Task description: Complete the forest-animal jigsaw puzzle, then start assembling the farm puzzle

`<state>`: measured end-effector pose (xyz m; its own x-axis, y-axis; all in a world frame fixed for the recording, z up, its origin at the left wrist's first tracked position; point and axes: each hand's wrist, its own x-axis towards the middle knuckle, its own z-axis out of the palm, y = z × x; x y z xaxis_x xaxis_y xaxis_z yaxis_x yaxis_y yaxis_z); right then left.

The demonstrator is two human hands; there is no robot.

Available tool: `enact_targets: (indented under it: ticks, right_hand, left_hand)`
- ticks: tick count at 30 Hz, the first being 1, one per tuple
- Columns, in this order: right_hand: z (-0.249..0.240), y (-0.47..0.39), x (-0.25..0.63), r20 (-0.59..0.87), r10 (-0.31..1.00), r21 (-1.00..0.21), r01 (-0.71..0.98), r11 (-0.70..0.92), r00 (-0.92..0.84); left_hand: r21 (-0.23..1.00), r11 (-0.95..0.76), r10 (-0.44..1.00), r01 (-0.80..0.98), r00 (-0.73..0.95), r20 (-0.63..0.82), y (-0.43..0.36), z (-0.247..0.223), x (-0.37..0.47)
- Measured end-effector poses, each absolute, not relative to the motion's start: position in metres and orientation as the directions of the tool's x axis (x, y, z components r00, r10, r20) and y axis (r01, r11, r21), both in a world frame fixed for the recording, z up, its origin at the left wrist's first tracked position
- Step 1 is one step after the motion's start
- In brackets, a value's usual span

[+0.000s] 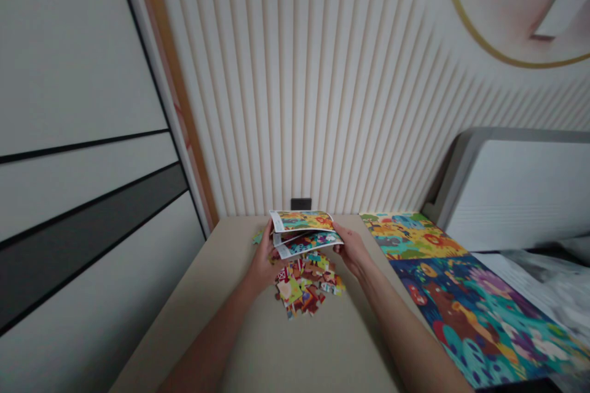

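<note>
Several printed picture cards (pixel 304 221) are held up above the table, fanned slightly apart, with white borders. My left hand (pixel 266 261) grips their left edges, and my right hand (pixel 350 247) pinches them at the right edge. The upper card shows a yellow and orange animal scene; a lower one is dark blue and teal. Beneath and nearer to me, a loose pile of colourful jigsaw pieces (pixel 302 288) lies on the beige table (pixel 286 353). The cards and my left hand hide part of the pile's far side.
On the right lie a yellow animal puzzle (pixel 415 236) and a dark blue animal puzzle (pixel 488 325). Clear plastic wrapping (pixel 562 288) is beside them, near a grey-white padded headboard (pixel 520 184). A ribbed wall (pixel 295 86) stands behind the table, with a black socket (pixel 301 203) low on it.
</note>
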<state>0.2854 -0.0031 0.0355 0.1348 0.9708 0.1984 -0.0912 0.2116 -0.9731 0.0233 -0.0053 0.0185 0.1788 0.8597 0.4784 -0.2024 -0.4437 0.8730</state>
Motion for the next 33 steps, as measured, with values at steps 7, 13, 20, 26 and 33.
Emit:
enact_targets:
  ticks: [7, 13, 20, 26, 33]
  right_hand:
    - [0.051, -0.013, 0.288, 0.070, 0.995, -0.966, -0.243, 0.086, 0.075]
    - [0.055, -0.022, 0.284, 0.141, 0.990, -0.967, -0.220, 0.130, -0.032]
    - [0.058, -0.030, 0.272, 0.214, 0.971, -0.970, -0.142, 0.199, -0.106]
    - [0.065, -0.034, 0.264, 0.343, 0.937, -0.936, -0.107, 0.335, -0.061]
    - [0.059, -0.028, 0.267, 0.454, 0.890, -0.891, -0.005, 0.454, 0.036]
  left_hand:
    - [0.868, -0.441, 0.873, -0.226, 0.117, 0.474, -0.003, 0.023, 0.020]
    - [0.875, -0.467, 0.881, -0.128, -0.158, 0.446, 0.011, 0.022, 0.013]
    - [0.805, -0.427, 0.891, -0.411, -0.342, 0.298, 0.013, 0.040, 0.004]
    - [0.794, -0.372, 0.926, -0.481, -0.253, 0.281, 0.005, 0.051, 0.007]
    - [0.812, -0.339, 0.940, -0.475, -0.190, 0.282, -0.003, 0.055, 0.011]
